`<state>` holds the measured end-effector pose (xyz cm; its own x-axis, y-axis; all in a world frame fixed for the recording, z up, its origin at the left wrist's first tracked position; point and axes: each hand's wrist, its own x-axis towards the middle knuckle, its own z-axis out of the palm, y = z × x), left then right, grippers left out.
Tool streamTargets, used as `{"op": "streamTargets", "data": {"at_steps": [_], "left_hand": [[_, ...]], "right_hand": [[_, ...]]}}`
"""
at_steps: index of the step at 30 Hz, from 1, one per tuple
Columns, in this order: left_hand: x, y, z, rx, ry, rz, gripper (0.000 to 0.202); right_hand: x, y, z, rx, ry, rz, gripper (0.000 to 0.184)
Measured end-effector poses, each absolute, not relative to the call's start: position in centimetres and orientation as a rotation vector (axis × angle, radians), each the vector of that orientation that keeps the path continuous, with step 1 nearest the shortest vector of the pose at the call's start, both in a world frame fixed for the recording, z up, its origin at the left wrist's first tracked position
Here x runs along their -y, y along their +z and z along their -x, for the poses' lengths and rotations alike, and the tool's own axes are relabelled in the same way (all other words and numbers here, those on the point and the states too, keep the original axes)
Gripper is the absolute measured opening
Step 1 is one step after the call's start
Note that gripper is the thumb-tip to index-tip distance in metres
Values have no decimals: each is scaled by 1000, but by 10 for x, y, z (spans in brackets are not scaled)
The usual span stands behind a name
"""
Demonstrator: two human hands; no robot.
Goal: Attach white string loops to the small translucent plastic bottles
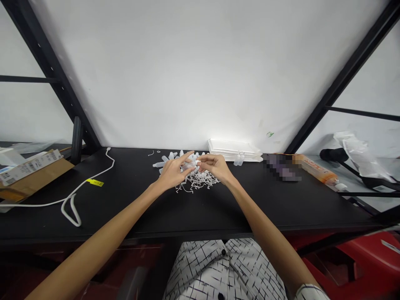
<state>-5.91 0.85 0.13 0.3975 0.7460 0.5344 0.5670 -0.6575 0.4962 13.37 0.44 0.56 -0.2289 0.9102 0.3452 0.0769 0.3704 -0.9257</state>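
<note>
My left hand (173, 171) and my right hand (216, 167) meet over a heap of small white plastic pieces (196, 181) in the middle of the black table (156, 208). Both hands pinch one small translucent white vial (190, 165) between their fingertips. More such vials (162, 160) lie behind the hands. Thin white stringy bits spread out under the hands.
A stack of white trays (234, 150) sits against the wall with small vials in front. A white cable (75, 196) with a yellow tag loops at left beside a cardboard box (31, 173). An orange tube (315, 170) lies at right, a red stool (365, 258) below.
</note>
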Motion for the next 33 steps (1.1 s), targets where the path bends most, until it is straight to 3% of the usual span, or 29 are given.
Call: {"op": "streamTargets", "data": {"at_steps": [9,19,24,33], "left_hand": [[-8,4,63,-1187,1120,-2477,54],[-2,5,59,-1112,1100,-2520,44],[-1,4,57,-1147,1072,-2535,40],[-4,4,59,-1154,1211,-2507,27]], "right_hand": [[-3,2,-129,1664,1038,922,37],[-2,-4,-128,1807,741,1108,56],[1,-3,-125,1683,841,991,38],[5,9,-128,1633,1114,821,35]]}}
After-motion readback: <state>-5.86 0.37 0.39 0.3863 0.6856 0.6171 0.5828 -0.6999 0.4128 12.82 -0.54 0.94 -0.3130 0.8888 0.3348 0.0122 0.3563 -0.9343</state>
